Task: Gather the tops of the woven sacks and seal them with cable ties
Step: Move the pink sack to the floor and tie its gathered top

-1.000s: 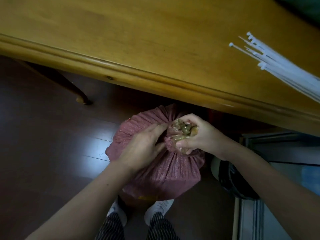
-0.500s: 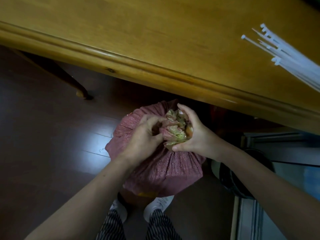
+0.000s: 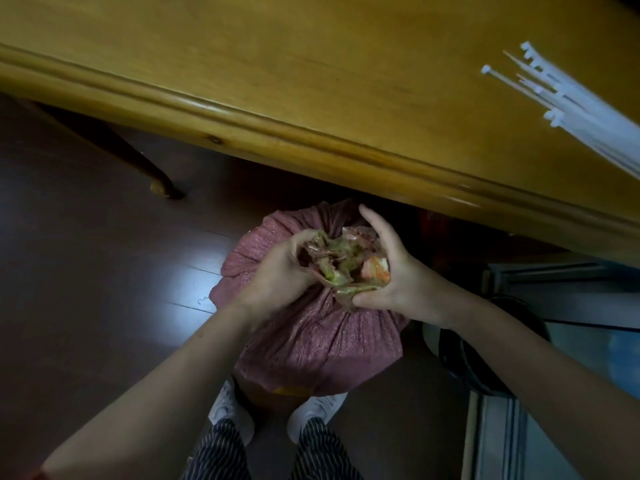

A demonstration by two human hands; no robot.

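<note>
both hands clamp the bunched neck of the woven sack [image 3: 311, 337] on the floor, left hand [image 3: 280, 271], right hand [image 3: 391, 271]; cable ties [image 3: 568, 105] lie up-right on the table [image 3: 277, 81], nearer the right hand.

Sack [image 3: 311, 337] below table [image 3: 277, 81] edge

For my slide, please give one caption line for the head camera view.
Both hands, left and right, bunch the top of a red woven sack on the floor; cable ties wait on the table.
</note>
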